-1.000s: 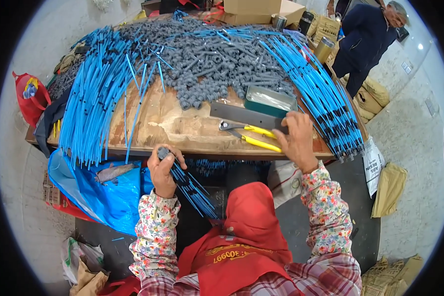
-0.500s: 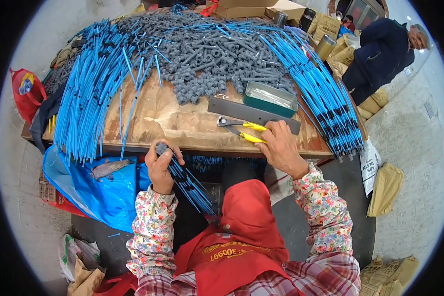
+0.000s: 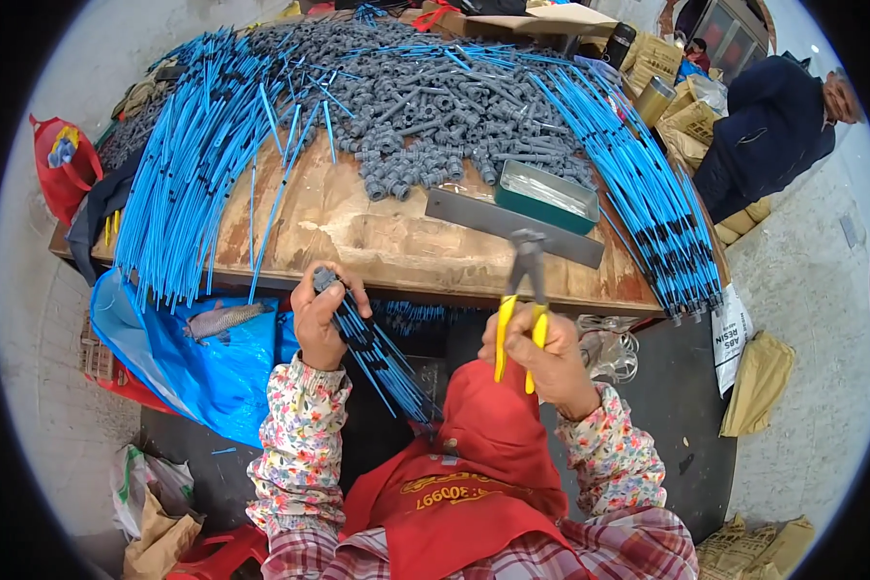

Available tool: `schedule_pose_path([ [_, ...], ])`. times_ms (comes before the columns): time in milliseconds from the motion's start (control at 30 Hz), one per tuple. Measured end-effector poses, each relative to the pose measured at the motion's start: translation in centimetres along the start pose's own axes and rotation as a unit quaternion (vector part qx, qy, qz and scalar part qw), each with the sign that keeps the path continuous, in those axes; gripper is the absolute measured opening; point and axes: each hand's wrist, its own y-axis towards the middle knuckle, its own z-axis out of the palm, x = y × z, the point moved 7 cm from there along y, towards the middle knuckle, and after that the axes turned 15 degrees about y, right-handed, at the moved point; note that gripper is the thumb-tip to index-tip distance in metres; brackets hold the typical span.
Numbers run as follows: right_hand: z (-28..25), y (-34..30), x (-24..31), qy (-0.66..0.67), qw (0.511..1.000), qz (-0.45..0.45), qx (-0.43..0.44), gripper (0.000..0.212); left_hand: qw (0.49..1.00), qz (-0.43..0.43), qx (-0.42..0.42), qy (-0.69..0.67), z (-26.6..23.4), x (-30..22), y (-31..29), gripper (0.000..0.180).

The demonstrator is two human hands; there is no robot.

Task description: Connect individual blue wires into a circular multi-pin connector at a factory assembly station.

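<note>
My left hand (image 3: 317, 324) is closed around the top of a bundle of thin blue rods with black bands (image 3: 375, 353), just in front of the table's front edge. A grey plastic fitting (image 3: 326, 279) shows at the bundle's upper end, between my thumb and fingers. The rods slant down to the right, toward my lap. In my right hand (image 3: 554, 360) is a pair of end-cutting pincers (image 3: 526, 275) with yellow handles. Their dark head points up and away from me, over the table edge. They are apart from the bundle.
On the wooden table (image 3: 358, 237) lie a flat grey bar (image 3: 454, 209), a green tray of thin pale pieces (image 3: 548, 198) and heaped grey fittings (image 3: 425, 121). Blue rods lie at left (image 3: 179, 203) and right (image 3: 638, 193). A blue plastic sheet (image 3: 213, 387) hangs at left; a person (image 3: 764, 135) stands far right.
My right hand has lifted the pincers off the table and drawn them toward me, turning their head upward. My left hand still holds the bundle in about the same place.
</note>
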Motion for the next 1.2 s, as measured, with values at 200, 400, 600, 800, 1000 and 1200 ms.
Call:
schedule_pose_path([
  [200, 4.8, 0.0, 1.4, -0.614, 0.747, -0.222, 0.123, 0.023, 1.0, 0.025, 0.006, 0.006, 0.3, -0.7, 0.4, 0.028],
  [400, 7.3, 1.5, -1.1, -0.711, 0.664, -0.183, 0.142, 0.038, 1.0, 0.013, 0.009, 0.026, 0.3, -1.4, -0.2, 0.033],
  [600, 8.3, 2.9, -1.3, -0.765, 0.602, -0.204, 0.102, 0.046, 0.999, 0.009, -0.008, 0.035, 0.8, -2.2, -0.8, 0.031],
  [800, 8.8, 3.8, -1.1, -0.794, 0.555, -0.229, 0.096, 0.047, 0.998, -0.027, -0.005, 0.055, 1.2, -2.4, -0.8, 0.033],
  [1000, 9.3, 4.2, -0.4, -0.809, 0.517, -0.265, 0.092, 0.044, 0.997, -0.051, -0.003, 0.06, 1.2, -1.9, -0.6, 0.031],
  [1200, 9.3, 4.3, -0.5, -0.804, 0.538, -0.232, 0.101, 0.037, 0.996, -0.051, -0.009, 0.068, 1.1, -1.6, -0.4, 0.032],
])
